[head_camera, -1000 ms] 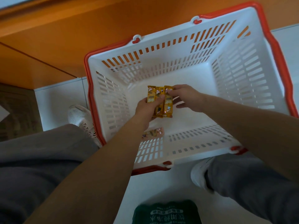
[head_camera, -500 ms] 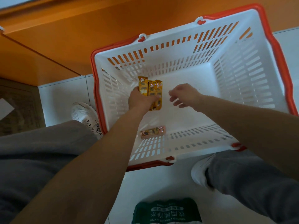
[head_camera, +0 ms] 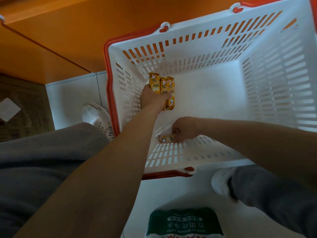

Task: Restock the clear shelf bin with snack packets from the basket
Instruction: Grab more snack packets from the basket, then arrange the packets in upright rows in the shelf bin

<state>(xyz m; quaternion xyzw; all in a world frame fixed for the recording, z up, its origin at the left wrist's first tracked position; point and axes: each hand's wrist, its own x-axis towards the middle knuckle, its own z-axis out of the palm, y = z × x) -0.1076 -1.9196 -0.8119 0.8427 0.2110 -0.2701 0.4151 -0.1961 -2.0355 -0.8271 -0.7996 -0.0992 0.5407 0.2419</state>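
Basket (head_camera: 211, 93) (white, orange-rimmed) sits on the pale floor (head_camera: 72, 95). The left hand (head_camera: 151, 99) grips a bunch of yellow snack packets (head_camera: 163, 86) inside it, near the left wall. The right hand (head_camera: 186, 128), fingers curled, pinches the end of a lone packet (head_camera: 165, 139) lying on the basket's bottom by the near wall.

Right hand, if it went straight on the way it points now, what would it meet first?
The loose snack packet on the basket floor; right hand looks nearly touching it, depth unclear.
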